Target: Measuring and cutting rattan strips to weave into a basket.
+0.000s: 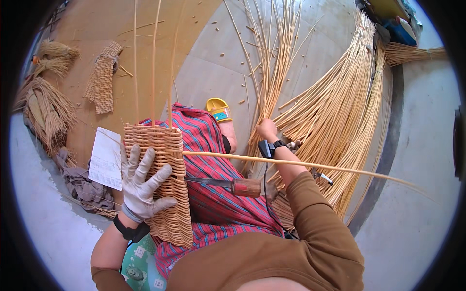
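Note:
A woven wicker panel lies upright along my lap, with several long rods standing up from its far end. My left hand, in a pale glove, rests flat on it with fingers spread. One long wicker rod runs from the weave to the right, crossing over my right forearm. Below that rod, a flat metal blade with a wooden handle sticks out from the panel's right side. My right hand reaches forward, its fingers closed around thin wicker rods in a loose bundle; the fingertips are partly hidden.
A large bundle of wicker rods spreads at the right. Another woven piece and tied bundles lie at the left. A white sheet of paper is beside my left hand. My foot wears a yellow slipper. Red checked cloth covers my legs.

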A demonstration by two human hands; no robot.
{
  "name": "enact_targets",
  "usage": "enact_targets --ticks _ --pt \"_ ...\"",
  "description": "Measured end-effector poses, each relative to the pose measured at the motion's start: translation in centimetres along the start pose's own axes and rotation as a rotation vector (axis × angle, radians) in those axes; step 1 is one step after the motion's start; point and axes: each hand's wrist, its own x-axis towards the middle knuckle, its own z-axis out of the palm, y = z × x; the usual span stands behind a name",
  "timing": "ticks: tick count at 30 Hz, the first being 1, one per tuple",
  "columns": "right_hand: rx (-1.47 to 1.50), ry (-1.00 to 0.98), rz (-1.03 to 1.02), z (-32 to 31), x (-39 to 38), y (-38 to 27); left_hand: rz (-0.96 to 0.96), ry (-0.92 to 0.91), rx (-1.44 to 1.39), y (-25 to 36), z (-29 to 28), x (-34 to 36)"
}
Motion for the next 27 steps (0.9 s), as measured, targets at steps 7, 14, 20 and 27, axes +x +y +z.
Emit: enact_targets --ticks 7,14,20,27 --pt "0.986 -0.422 -0.019 -10.2 -6.6 3.7 -0.020 -0.011 0.006 0.5 -0.2 0.2" --pt "1.648 -0.491 -0.692 -20.1 -25.3 -0.4 -0.051 0.032 -0.016 1.1 -1.0 0.3" --pt "1.357 -0.078 -0.856 -20.9 -32.2 -3.2 -0.043 0.073 -0.025 0.6 -0.6 -0.1" --pt "1.013 -0.020 -0.921 -23.1 -32.7 -3.7 -0.058 0.080 -0.028 0.7 -0.2 -0.6"
